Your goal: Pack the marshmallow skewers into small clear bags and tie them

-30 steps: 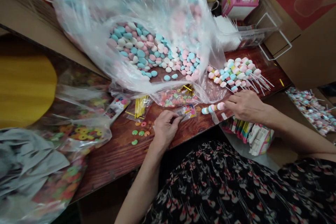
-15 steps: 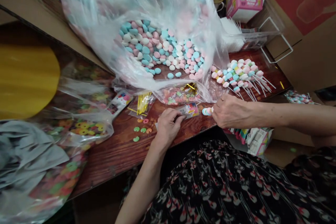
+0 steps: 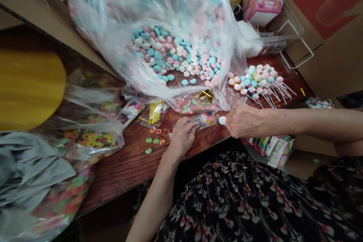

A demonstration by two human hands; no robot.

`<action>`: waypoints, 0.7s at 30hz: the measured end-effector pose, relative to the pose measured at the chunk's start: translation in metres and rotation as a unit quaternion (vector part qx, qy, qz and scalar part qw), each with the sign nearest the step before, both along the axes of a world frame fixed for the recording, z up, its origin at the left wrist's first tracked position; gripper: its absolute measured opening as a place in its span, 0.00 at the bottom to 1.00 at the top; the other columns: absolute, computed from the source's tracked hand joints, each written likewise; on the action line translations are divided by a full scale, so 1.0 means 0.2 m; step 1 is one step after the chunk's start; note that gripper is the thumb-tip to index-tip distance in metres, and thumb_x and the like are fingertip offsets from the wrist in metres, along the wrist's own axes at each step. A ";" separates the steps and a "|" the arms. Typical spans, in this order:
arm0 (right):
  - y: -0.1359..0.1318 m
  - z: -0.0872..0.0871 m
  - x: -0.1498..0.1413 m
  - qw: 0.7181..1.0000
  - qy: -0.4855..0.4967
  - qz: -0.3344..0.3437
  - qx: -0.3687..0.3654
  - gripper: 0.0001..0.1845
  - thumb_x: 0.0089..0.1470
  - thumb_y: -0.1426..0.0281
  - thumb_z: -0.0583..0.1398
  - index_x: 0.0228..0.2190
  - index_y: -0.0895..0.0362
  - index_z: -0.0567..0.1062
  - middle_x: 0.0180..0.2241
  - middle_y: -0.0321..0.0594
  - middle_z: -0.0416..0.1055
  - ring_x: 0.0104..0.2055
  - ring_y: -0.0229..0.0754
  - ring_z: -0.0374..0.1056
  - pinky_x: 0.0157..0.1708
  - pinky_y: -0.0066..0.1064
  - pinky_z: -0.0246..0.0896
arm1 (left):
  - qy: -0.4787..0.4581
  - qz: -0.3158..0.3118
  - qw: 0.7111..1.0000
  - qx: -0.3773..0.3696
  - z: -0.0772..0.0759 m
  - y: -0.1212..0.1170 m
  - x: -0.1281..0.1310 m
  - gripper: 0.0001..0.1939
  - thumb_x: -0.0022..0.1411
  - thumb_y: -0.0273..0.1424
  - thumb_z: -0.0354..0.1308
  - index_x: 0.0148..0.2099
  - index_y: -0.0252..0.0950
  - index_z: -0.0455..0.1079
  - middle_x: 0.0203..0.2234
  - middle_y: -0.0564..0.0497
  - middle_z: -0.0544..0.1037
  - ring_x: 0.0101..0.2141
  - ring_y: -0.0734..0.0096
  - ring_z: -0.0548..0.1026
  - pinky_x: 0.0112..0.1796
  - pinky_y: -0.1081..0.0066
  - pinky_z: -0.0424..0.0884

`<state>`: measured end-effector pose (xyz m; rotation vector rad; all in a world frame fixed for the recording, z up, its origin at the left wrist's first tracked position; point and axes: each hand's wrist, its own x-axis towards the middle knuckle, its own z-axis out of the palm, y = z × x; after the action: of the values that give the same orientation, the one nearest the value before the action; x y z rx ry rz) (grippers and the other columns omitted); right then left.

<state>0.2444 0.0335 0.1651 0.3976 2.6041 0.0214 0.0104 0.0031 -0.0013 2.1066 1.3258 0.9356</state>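
My left hand (image 3: 183, 137) presses on the table, its fingertips against a printed card (image 3: 205, 119) in a clear wrapper. My right hand (image 3: 243, 120) closes around a candy skewer (image 3: 222, 120), hiding all but its pale blue end candy. Just beyond the hands, a large clear bag (image 3: 159, 15) spills pink, blue and white round candies (image 3: 176, 55) onto the wooden table (image 3: 121, 170). Finished pastel candy skewers (image 3: 258, 81) lie to the right. Green and orange candy rings (image 3: 153, 140) lie near my left hand.
Gold twist ties (image 3: 155, 111) lie in a clear sleeve. Bags of colored ring candies (image 3: 90, 140) and grey cloth (image 3: 25, 166) fill the left side. A pink box (image 3: 262, 7) and a cardboard carton (image 3: 326, 19) stand behind the table.
My right hand has moved left along the candy skewer and now covers most of it. My left hand has barely moved.
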 end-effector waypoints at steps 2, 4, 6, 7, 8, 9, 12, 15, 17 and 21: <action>0.00 -0.03 0.06 0.999 0.027 -0.040 0.018 0.10 0.53 0.80 0.58 0.23 0.59 0.71 0.24 0.40 0.73 0.23 0.36 0.61 0.25 0.32 0.44 | 0.001 0.008 1.000 0.002 -0.01 0.00 0.00 0.07 0.62 0.30 0.58 0.34 0.37 0.77 0.27 0.50 0.73 0.31 0.70 0.72 0.34 0.69 0.68; 0.01 -0.08 0.15 0.994 0.064 -0.082 0.040 0.08 0.55 0.79 0.57 0.25 0.59 0.72 0.25 0.41 0.73 0.24 0.36 0.61 0.27 0.32 0.44 | -0.001 0.011 1.000 0.002 -0.02 0.01 0.00 0.06 0.62 0.30 0.59 0.33 0.37 0.77 0.27 0.50 0.73 0.31 0.70 0.72 0.34 0.69 0.68; 0.01 -0.13 0.26 0.985 0.095 -0.127 0.061 0.07 0.55 0.78 0.57 0.28 0.59 0.73 0.26 0.42 0.74 0.25 0.36 0.61 0.28 0.31 0.44 | -0.004 0.014 1.000 0.002 -0.02 0.01 0.00 0.06 0.62 0.30 0.59 0.33 0.37 0.76 0.27 0.50 0.73 0.30 0.70 0.72 0.33 0.69 0.68; 0.01 -0.16 0.31 0.979 0.114 -0.151 0.071 0.06 0.55 0.77 0.57 0.29 0.59 0.74 0.27 0.42 0.74 0.26 0.36 0.62 0.28 0.31 0.44 | -0.005 0.016 1.000 0.002 -0.02 0.00 0.00 0.06 0.62 0.30 0.59 0.33 0.37 0.76 0.27 0.51 0.73 0.30 0.70 0.71 0.33 0.70 0.68; 0.00 -0.20 0.37 0.971 0.138 -0.177 0.082 0.05 0.54 0.76 0.58 0.30 0.58 0.74 0.28 0.41 0.74 0.26 0.37 0.62 0.28 0.31 0.44 | -0.003 0.019 1.000 0.003 -0.02 0.00 0.01 0.06 0.61 0.30 0.59 0.33 0.37 0.76 0.27 0.51 0.73 0.30 0.70 0.71 0.34 0.70 0.68; -0.01 -0.23 0.43 0.960 0.168 -0.204 0.095 0.05 0.54 0.75 0.58 0.29 0.58 0.75 0.27 0.41 0.74 0.26 0.37 0.63 0.28 0.31 0.44 | 0.003 0.023 1.000 0.006 -0.01 0.00 0.01 0.06 0.61 0.30 0.59 0.32 0.37 0.75 0.27 0.51 0.73 0.30 0.70 0.71 0.34 0.70 0.68; -0.05 -0.36 0.56 0.904 0.299 -0.287 0.102 0.08 0.56 0.74 0.56 0.28 0.57 0.76 0.26 0.39 0.74 0.28 0.38 0.65 0.30 0.30 0.50 | 0.030 0.038 0.999 0.016 -0.01 0.00 0.02 0.06 0.60 0.29 0.60 0.31 0.36 0.74 0.27 0.51 0.72 0.31 0.70 0.71 0.34 0.70 0.67; -0.12 -0.48 0.59 0.802 0.460 -0.379 0.040 0.08 0.58 0.72 0.56 0.31 0.57 0.76 0.30 0.38 0.76 0.30 0.37 0.69 0.33 0.28 0.58 | 0.046 0.055 0.997 0.014 0.01 0.00 0.03 0.05 0.59 0.29 0.61 0.30 0.36 0.74 0.27 0.52 0.72 0.30 0.71 0.71 0.33 0.70 0.67; -0.16 -0.55 0.56 0.722 0.541 -0.431 -0.012 0.07 0.58 0.71 0.58 0.31 0.57 0.76 0.29 0.37 0.76 0.30 0.36 0.70 0.33 0.27 0.60 | 0.049 0.060 0.997 0.006 0.02 0.01 0.04 0.05 0.59 0.30 0.62 0.30 0.36 0.74 0.26 0.52 0.72 0.29 0.72 0.71 0.32 0.71 0.67; -0.21 -0.66 0.43 0.618 0.619 -0.480 -0.067 0.06 0.56 0.71 0.60 0.29 0.56 0.76 0.24 0.33 0.73 0.25 0.33 0.66 0.28 0.25 0.59 | 0.057 0.058 0.997 -0.004 0.02 0.03 0.04 0.05 0.59 0.30 0.62 0.38 0.37 0.77 0.26 0.53 0.72 0.28 0.73 0.71 0.30 0.72 0.67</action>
<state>0.3310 -0.0088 0.0338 2.3830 3.0032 -1.1967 0.0181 0.0088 0.0034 2.1228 1.5210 0.8662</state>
